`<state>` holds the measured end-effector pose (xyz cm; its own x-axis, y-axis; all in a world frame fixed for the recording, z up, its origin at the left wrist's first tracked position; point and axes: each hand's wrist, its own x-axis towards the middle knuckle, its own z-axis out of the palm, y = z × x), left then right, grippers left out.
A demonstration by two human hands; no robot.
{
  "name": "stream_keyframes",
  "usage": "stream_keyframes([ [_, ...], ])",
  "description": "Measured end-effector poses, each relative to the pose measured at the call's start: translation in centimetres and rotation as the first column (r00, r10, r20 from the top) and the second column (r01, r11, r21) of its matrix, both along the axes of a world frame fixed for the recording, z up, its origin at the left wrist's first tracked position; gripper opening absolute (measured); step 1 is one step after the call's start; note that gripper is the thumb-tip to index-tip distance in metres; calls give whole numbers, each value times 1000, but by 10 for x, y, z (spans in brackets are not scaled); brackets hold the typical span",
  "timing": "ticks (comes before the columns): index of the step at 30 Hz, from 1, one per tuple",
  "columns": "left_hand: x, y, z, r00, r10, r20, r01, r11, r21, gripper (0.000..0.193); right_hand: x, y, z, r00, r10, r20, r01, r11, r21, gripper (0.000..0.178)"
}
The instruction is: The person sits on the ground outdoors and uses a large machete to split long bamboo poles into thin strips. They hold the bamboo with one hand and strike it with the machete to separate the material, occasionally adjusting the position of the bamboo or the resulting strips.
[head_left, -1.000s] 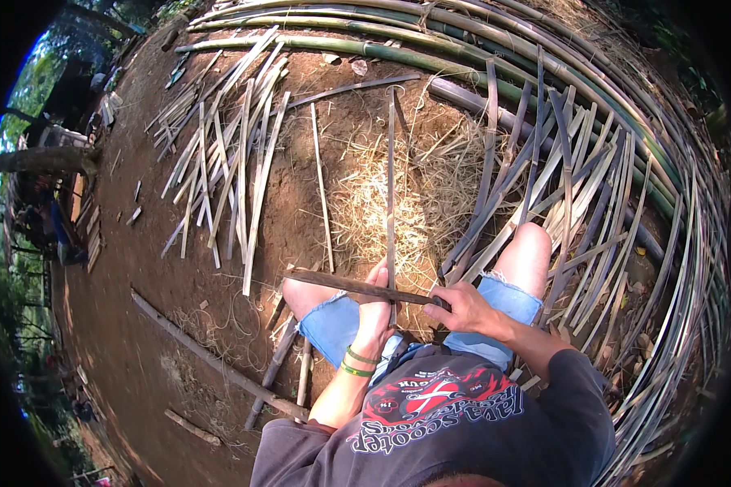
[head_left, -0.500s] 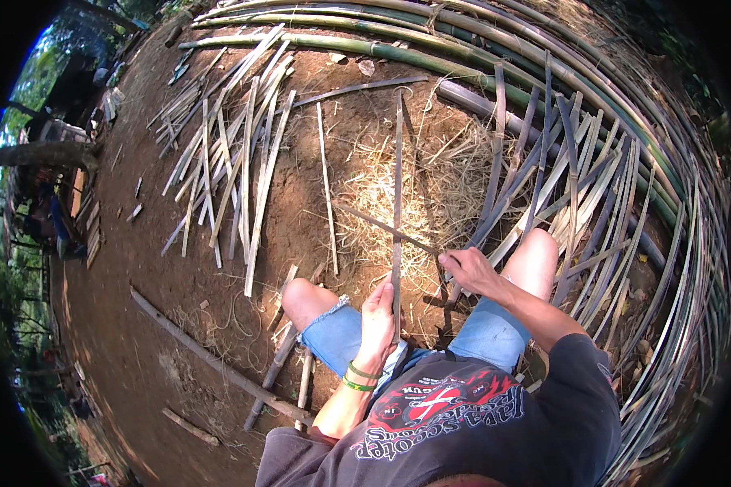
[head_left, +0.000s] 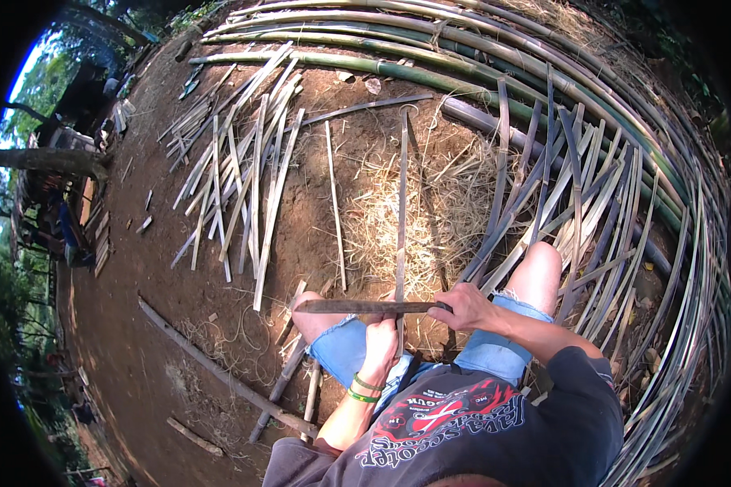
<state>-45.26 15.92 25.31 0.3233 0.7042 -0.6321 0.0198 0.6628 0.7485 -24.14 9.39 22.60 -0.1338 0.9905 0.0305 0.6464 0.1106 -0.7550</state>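
Head view, right hand (head_left: 464, 307) gripping knife (head_left: 341, 307) crosswise, left hand (head_left: 380, 338) beside it, holding bamboo strip (head_left: 402, 211)

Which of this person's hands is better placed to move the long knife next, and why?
Probably the right hand: it grips the handle of the long knife, which crosses the bamboo strip. The left hand appears to hold the strip.
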Motion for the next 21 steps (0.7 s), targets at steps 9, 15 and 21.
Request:
stream_keyframes([
  [9, -20, -3, 16, 1000, -19, 14, 19, 1000, 15, 41, 11, 8, -1, 985, -169, -40, 161, 974, -157, 55],
  [15, -24, -21, 42, 990, -119, -76, 124, 990, 66, 42, 45, 25, -50, 860, -504, -82, 481, 854, -199, 60],
  [21, -45, -23, 46, 998, -54, -40, 53, 998, -16, 40, 6, 1, 5, 999, -33, -4, 33, 999, 19, 53],
])
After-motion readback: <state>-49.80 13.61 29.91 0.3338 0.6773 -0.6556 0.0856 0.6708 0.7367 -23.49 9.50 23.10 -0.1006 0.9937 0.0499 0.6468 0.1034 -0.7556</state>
